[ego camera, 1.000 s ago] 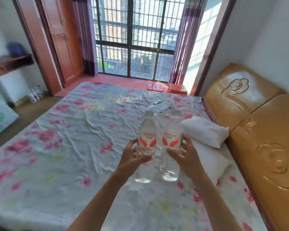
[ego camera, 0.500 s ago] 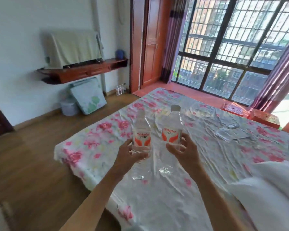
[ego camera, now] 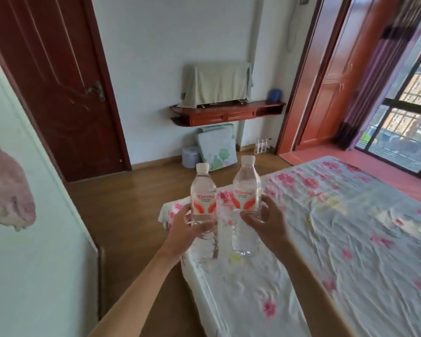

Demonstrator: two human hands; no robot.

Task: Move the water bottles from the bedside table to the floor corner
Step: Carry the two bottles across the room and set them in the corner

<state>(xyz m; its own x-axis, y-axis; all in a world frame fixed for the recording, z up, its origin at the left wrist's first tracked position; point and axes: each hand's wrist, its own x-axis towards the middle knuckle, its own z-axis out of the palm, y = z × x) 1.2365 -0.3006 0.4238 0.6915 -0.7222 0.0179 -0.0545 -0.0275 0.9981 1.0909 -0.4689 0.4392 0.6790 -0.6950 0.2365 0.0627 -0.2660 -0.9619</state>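
I hold two clear water bottles with white caps and red-and-white labels, upright in front of me over the bed's near corner. My left hand [ego camera: 184,227] grips the left bottle [ego camera: 203,190] around its lower half. My right hand [ego camera: 265,221] grips the right bottle [ego camera: 246,183] below its label. The two bottles are side by side, a small gap apart. Several more small bottles [ego camera: 261,145] stand on the floor in the far corner beside the orange door frame.
The bed [ego camera: 338,239] with a floral sheet fills the right. Wooden floor [ego camera: 122,215] runs between it and a pale wall panel [ego camera: 22,239] on my left. Ahead are a dark door [ego camera: 58,81], a wall shelf [ego camera: 226,113], a leaning cushion [ego camera: 216,147] and a small bin [ego camera: 190,156].
My view has swung left, from the window and headboard to the door, shelf and floor corner. Both hands have kept the bottles upright in front of me.
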